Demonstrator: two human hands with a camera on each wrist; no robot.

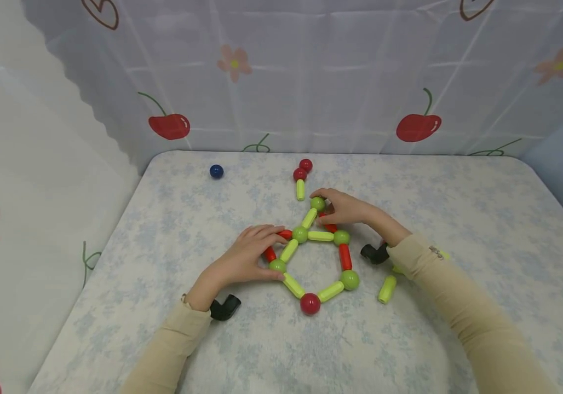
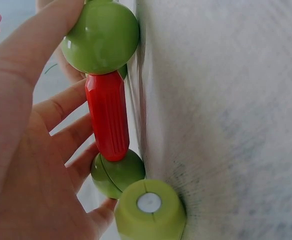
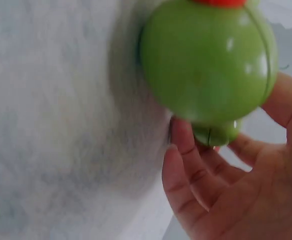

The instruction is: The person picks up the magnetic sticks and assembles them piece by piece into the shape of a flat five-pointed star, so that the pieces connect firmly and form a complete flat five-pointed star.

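A flat frame of magnetic rods and balls lies on the table, with yellow-green rods (image 1: pixel 321 236), red rods (image 1: pixel 345 257), green balls (image 1: pixel 349 279) and one red ball (image 1: pixel 310 303). My left hand (image 1: pixel 248 257) holds its left corner, thumb by a green ball (image 2: pixel 103 37) and fingers behind a red rod (image 2: pixel 107 117). In the left wrist view, a yellow-green rod (image 2: pixel 151 212) shows its metal end. At the far corner my right hand (image 1: pixel 344 208) grips the top green ball (image 1: pixel 318 204), fingers bent around it; a red rod (image 1: pixel 328 223) is partly hidden beneath.
Beyond the frame lie two red balls (image 1: pixel 300 174) and a yellow-green rod (image 1: pixel 300 190). A blue ball (image 1: pixel 216 172) sits at the back left. Another loose yellow-green rod (image 1: pixel 387 289) lies right of the frame, with more pieces partly under the right sleeve (image 1: pixel 421 260).
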